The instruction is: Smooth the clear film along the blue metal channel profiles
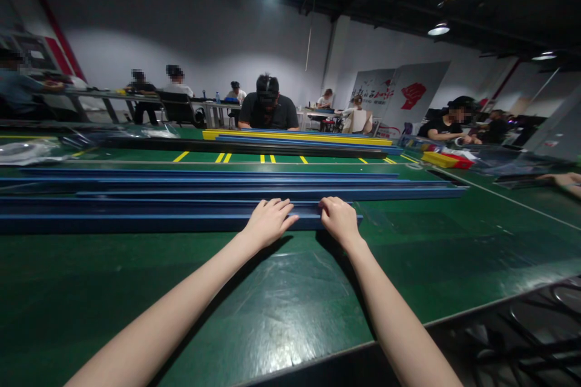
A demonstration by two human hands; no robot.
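A long blue U-shaped channel lies lengthwise on the green table, its open side up. My left hand rests across it close to the right end. The left fingers reach over to the far wall while the thumb lies along the near rim. Just to the right, my right hand curls its fingers round the same channel, near its tip. Whatever lies under both palms is hidden. Behind, more blue channels run parallel, partly overlapping one another.
Farther back lie a black strip and yellow strips. Yellow and red bins stand at the back right. Clear plastic wrap sits at the far left. Another person's hand touches a dark piece at right. A co-worker sits opposite.
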